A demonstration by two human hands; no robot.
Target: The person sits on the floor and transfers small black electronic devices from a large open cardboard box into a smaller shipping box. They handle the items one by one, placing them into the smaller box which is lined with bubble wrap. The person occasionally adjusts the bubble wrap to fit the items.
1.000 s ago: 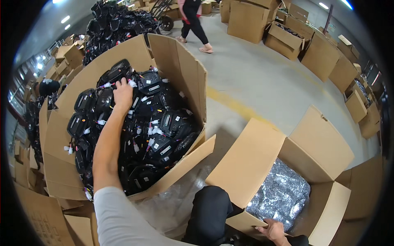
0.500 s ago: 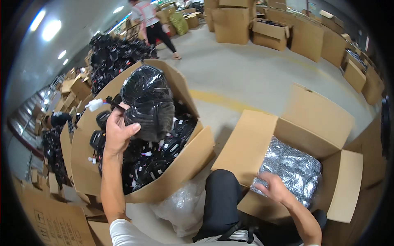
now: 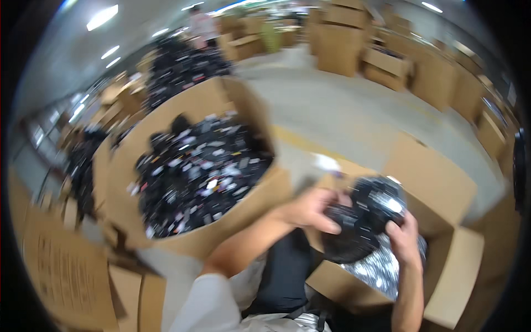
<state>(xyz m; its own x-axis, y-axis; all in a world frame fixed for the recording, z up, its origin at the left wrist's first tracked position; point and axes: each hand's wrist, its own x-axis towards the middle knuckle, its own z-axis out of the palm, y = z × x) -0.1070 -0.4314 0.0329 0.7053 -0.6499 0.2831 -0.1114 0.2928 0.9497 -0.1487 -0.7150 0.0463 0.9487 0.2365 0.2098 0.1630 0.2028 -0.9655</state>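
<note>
Head view, single frame, motion-blurred. Grip status: both hands are closed on one black plastic-wrapped bundle [image 3: 362,218]. Left hand [image 3: 310,209] holds the bundle's left side, fingers curled over its near edge, thumb side toward the large box. Right hand [image 3: 405,239] clasps the bundle's lower right side, fingers wrapped upward around the glossy wrap. Bundle therefore sits between the two hands, touching both, with its shiny top standing clear above the fingers.

Position of bundle: held in the air over the open cardboard box on the right [image 3: 442,188], above a layer of silvery-grey wrapped packs [image 3: 381,268] lying inside that box. Whether the bundle touches those packs cannot be told from the blur.

Left of the hands: a large tilted cardboard box [image 3: 221,105], open toward the camera, full of black items with white tags [image 3: 199,171]. Its near rim lies just beside the left forearm.

Lower edge: white sleeve on the left arm, dark trouser leg between the two boxes.

Background: grey concrete floor [image 3: 354,110] with a yellow line, further cardboard boxes [image 3: 337,47] stacked at the far side, another person [image 3: 202,25] far off, blurred.
</note>
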